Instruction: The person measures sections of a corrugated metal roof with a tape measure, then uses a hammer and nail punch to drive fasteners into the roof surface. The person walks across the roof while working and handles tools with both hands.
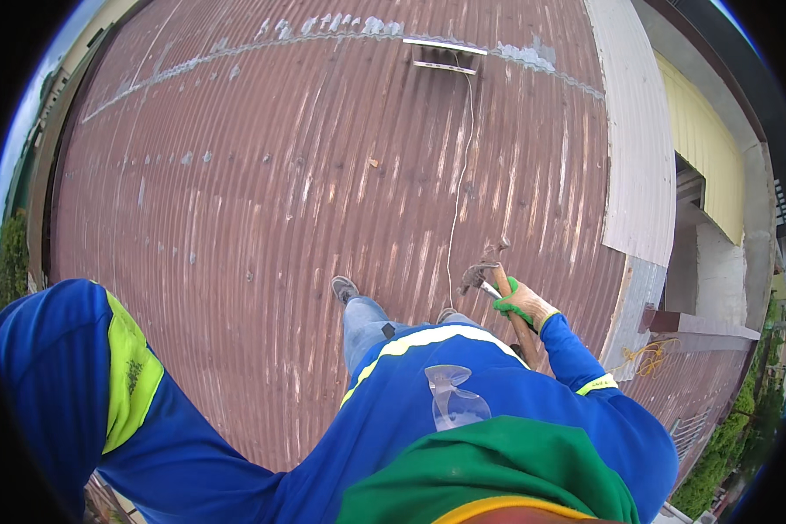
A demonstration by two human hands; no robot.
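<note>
Grn cloth (498, 467) nearest cam; R hand (526, 301) grips wood-handled hammer (522, 332).

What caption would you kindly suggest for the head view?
Green-and-cream gloved right hand grips a brown wooden-handled hammer over a weathered reddish-brown corrugated roof.

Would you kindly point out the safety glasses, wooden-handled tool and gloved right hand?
Safety glasses (465, 409): head view, lower lens.
Wooden-handled tool (524, 337): head view, lower handle.
Gloved right hand (525, 302): head view, its middle.

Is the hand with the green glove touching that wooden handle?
Touching. The head view shows the gloved right hand closed around the wooden handle.
</note>
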